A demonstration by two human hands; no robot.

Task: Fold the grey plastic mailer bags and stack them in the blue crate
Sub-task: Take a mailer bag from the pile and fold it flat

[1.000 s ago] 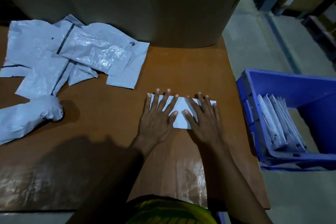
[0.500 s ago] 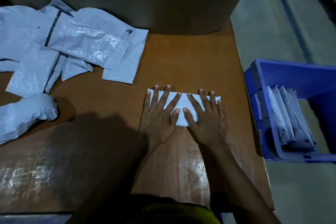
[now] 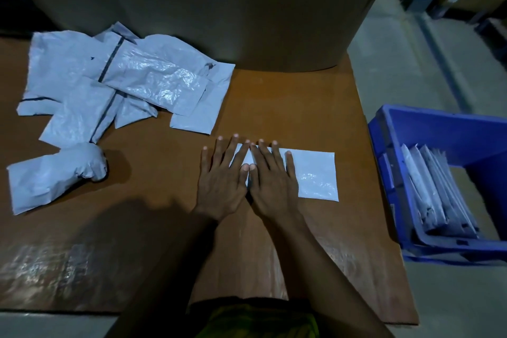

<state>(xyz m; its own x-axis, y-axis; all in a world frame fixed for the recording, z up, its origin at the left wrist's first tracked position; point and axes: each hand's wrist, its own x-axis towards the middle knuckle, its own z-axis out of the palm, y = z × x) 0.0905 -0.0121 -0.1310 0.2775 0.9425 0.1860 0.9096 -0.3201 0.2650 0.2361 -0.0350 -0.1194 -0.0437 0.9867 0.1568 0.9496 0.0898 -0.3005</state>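
Left hand [image 3: 222, 181] and right hand [image 3: 274, 181] press flat, fingers straight, on the left end of a folded grey plastic mailer bag [image 3: 315, 173] on the brown table [image 3: 274, 96]. Beside the table's right edge, a blue plastic crate [image 3: 444, 129] holds folded grey bags [image 3: 439, 195]. Loose grey mailers [image 3: 123, 82] lie heaped at far left.

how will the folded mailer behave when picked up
Probably limp and light: the folded mailer is thin film lying flat. Its sheen suggests it is slippery. It may unfold when the left hand and right hand lift off.
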